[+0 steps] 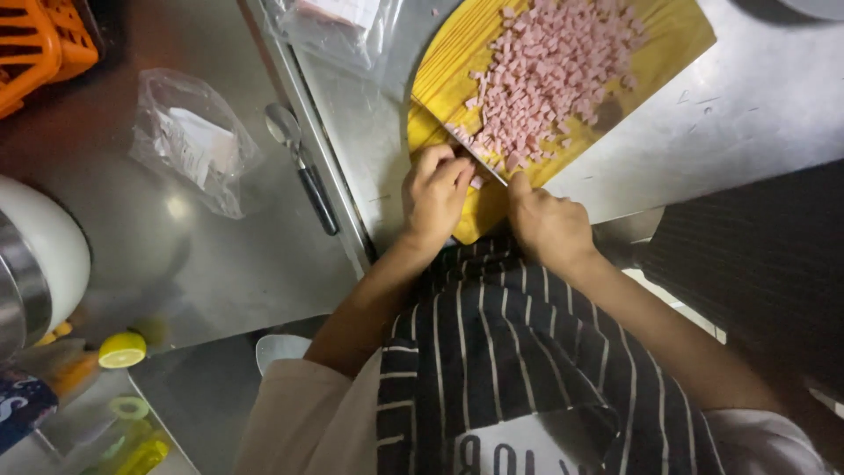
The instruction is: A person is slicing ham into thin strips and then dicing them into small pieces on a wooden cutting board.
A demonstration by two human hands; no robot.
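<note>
A yellow cutting board (668,40) lies on a steel counter, with a heap of small pink diced meat cubes (549,75) spread over it. My right hand (547,224) grips the handle of a knife (457,136) whose thin blade runs up and left across the board's near corner. My left hand (435,189) has its fingers curled down on a few pink pieces right beside the blade. Both hands sit at the board's near edge, above my striped apron.
A spoon with a black handle (303,167) lies on the steel counter (774,105) left of the board. Clear plastic bags (189,141) lie further left and above. An orange crate (40,44) is top left, a white pot (35,255) and a halved lemon (121,349) at the left.
</note>
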